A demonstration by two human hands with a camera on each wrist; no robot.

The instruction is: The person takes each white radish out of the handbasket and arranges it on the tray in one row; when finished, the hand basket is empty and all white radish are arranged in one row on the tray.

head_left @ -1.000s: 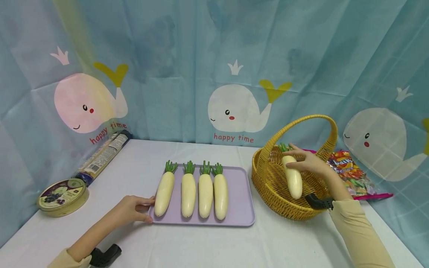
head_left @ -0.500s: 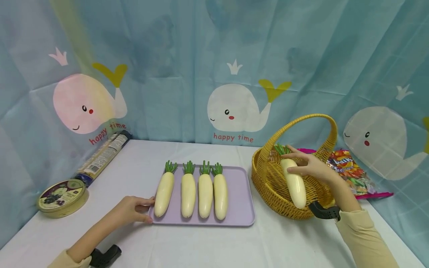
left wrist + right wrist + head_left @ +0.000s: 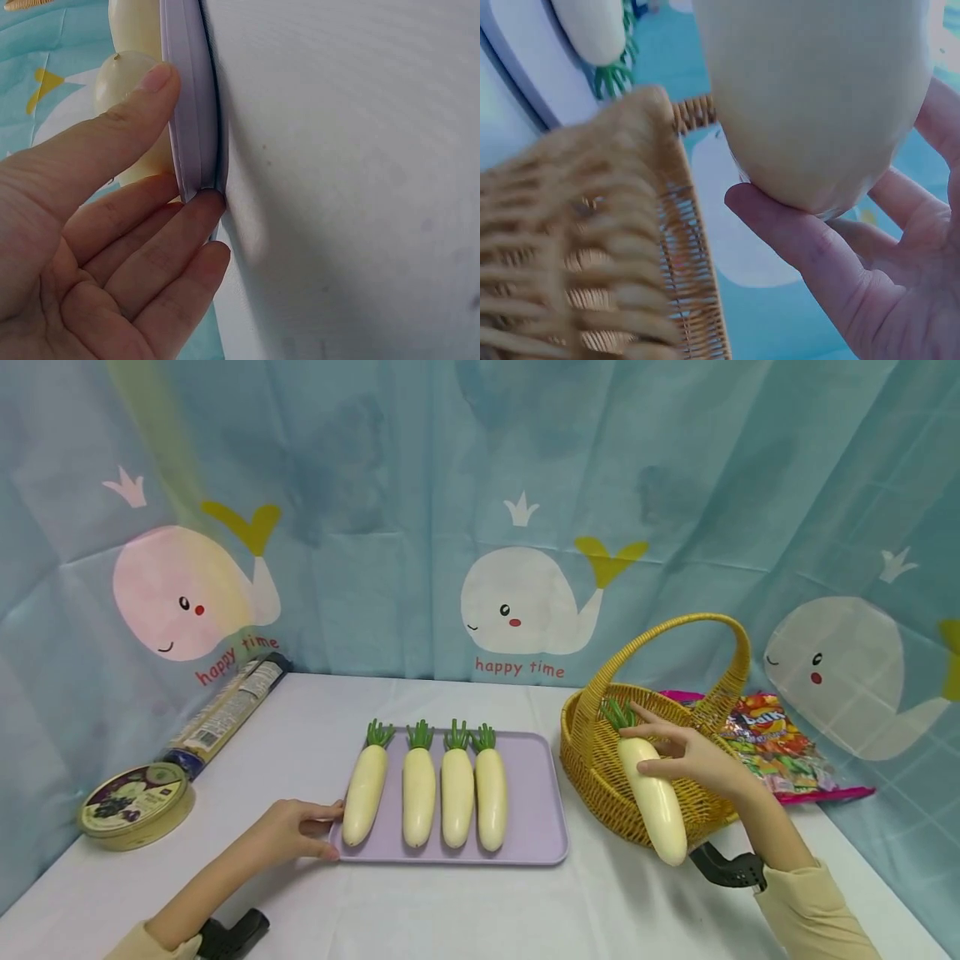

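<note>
My right hand (image 3: 693,764) grips a white radish (image 3: 656,806) with a green leafy top, thumb on one side and fingers on the other. The radish slants over the front part of the yellow wicker basket (image 3: 600,797), its lower tip past the rim. In the right wrist view, the radish (image 3: 817,90) looms large beside the blurred basket (image 3: 592,247). My left hand (image 3: 288,835) holds the left front corner of the lilac tray (image 3: 536,810); in the left wrist view its thumb and fingers lie around the tray's rim (image 3: 191,97). Several radishes (image 3: 418,797) lie side by side on the tray.
A round tin (image 3: 137,806) and a long printed package (image 3: 228,710) lie at the left. Behind the basket on the right is a bright candy bag (image 3: 780,739). A blue whale-print curtain (image 3: 360,568) hangs along the back of the white table (image 3: 450,910).
My right hand has drawn the radish from inside the basket toward the front, so its tip now passes the rim. The left hand stays at the tray's corner.
</note>
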